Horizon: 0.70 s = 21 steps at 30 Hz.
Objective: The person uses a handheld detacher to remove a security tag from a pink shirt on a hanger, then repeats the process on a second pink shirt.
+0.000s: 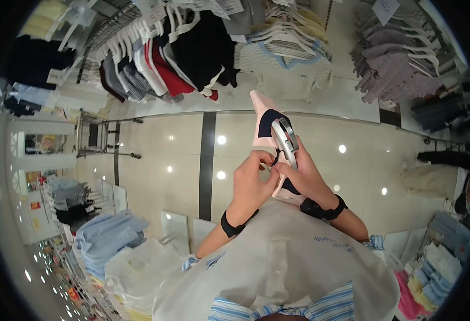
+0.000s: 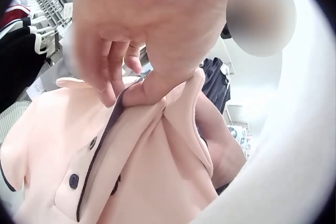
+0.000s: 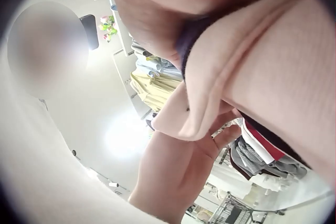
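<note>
Both of my hands are at a pale pink polo shirt [image 1: 264, 101] with navy trim, held up in front of my body. My left hand [image 1: 251, 179] pinches the dark-edged button placket [image 2: 102, 150] near the collar [image 2: 191, 108], thumb against fingers. Dark buttons [image 2: 74, 181] show below that pinch. On the other side, my right hand [image 1: 307, 174] grips the shirt by its neck, thumb laid over the cloth. A rounded silver-and-white thing [image 1: 284, 136] lies against the shirt just beyond the hands; its kind is unclear. In the right wrist view the folded collar covers part of both hands.
Racks of clothes on white hangers run ahead, with black and red garments [image 1: 200, 48], striped tops [image 1: 283, 64] and greyish-purple tops [image 1: 390, 67]. A wheeled metal cart [image 1: 91, 134] stands at the left on tiled floor [image 1: 160, 155]. Blue shirts [image 1: 109, 238] hang lower left.
</note>
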Tool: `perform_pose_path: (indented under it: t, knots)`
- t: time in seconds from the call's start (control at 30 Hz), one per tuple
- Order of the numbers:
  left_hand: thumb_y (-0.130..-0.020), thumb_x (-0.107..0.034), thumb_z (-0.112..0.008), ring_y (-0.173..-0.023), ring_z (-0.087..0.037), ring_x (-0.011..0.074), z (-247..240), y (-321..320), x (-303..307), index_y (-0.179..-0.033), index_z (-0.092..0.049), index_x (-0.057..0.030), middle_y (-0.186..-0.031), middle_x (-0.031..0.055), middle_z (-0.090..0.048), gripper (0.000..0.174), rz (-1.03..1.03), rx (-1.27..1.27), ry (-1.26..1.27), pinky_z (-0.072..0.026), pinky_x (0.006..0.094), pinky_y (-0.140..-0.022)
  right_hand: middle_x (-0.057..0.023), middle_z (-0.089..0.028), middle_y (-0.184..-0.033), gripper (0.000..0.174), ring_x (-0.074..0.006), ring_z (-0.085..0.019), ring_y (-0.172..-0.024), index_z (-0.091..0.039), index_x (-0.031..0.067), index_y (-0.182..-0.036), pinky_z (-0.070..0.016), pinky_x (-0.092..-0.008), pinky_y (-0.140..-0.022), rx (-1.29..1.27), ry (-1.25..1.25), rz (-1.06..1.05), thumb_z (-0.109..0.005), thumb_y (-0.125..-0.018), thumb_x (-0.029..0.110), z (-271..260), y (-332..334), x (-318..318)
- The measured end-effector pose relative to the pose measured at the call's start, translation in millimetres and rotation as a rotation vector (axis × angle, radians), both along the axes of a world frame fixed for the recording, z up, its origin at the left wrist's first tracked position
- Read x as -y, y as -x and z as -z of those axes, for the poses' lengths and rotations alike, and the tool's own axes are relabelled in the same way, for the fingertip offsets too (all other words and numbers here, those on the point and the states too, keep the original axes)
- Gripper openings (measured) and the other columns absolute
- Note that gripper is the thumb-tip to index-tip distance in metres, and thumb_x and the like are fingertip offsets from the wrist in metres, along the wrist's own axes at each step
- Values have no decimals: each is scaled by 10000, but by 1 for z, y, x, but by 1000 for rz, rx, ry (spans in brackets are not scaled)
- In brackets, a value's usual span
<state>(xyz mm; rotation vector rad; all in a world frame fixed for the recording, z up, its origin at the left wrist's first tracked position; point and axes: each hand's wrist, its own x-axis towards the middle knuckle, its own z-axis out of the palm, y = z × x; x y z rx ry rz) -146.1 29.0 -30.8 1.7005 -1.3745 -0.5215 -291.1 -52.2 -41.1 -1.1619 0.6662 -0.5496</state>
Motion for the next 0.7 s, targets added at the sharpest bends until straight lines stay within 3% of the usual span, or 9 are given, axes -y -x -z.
perform_pose_path:
  t: [0.03,0.17,0.23,0.37,0.43,0.47,0.57,0.6,0.7]
  knots:
    - [-811,-8,-771,-768,-703,218,-2,4,-2,-1018,-561,-21,-910,93,-709,295,-22,12,6,-555,302,-707,-140,-362,-1649,683,-235,-510,-1348,-315,-8,-1525,-409,-366,-1122,-13,16,9,-575,-893,7,1,2,-1]
    - [-799,-35,-789,-734,-689,205,-9,10,-12,-997,-527,-44,-905,82,-715,329,-112,45,-29,-546,314,-659,-163,-452,-1566,681,-233,-548,-1276,-322,1,-1524,-438,-359,-1080,45,52,-31,-587,-897,11,0,2,-4]
    - [-791,-50,-795,-729,-694,203,-13,9,-18,-1000,-530,-55,-896,63,-716,338,-151,60,-50,-548,324,-640,-183,-504,-1510,690,-220,-569,-1218,-319,12,-1529,-459,-353,-1037,-94,39,-107,-598,-898,7,-9,1,-3]
    - [-779,-46,-798,-675,-668,181,-8,13,-32,-1005,-496,-58,-931,59,-729,377,-218,-45,-98,-530,313,-618,-191,-534,-1469,684,-205,-588,-1151,-329,9,-1521,-479,-354,-989,-78,53,-160,-602,-895,-2,-4,-2,-7]
    - [-768,-38,-802,-634,-651,163,-4,12,-37,-1009,-480,-54,-958,59,-742,403,-233,-114,-114,-527,306,-613,-179,-511,-1504,663,-207,-587,-1187,-344,2,-1505,-471,-356,-1009,-3,71,-166,-604,-895,-4,-2,-7,-11]
    - [-768,-38,-802,-634,-651,163,-6,12,-41,-1009,-480,-54,-958,59,-742,403,-244,-108,-116,-527,306,-613,-166,-483,-1547,642,-224,-563,-1294,-360,-10,-1489,-427,-353,-1087,-42,24,-177,-599,-893,-12,-9,-6,-12]
    - [-760,-38,-813,-605,-642,144,-6,5,-43,-1011,-474,-58,-948,53,-747,423,-260,-136,-97,-515,297,-586,-155,-444,-1588,632,-209,-547,-1319,-375,-6,-1484,-414,-343,-1105,14,101,-167,-594,-892,-22,-2,-13,-14]
    - [-760,-38,-813,-605,-642,144,-6,3,-42,-1011,-474,-58,-948,53,-747,423,-265,-142,-89,-515,297,-586,-152,-486,-1536,628,-200,-569,-1266,-381,-4,-1481,-433,-339,-1076,6,129,-152,-601,-893,-10,-2,-16,-16]
    - [-776,-8,-820,-580,-560,55,-12,-10,-44,-950,-408,-76,-950,92,-765,452,-282,-160,-44,-392,218,-534,-142,-570,-1400,619,-190,-602,-1173,-391,-5,-1474,-463,-336,-1029,-25,167,-152,-616,-898,23,-8,-28,-18]
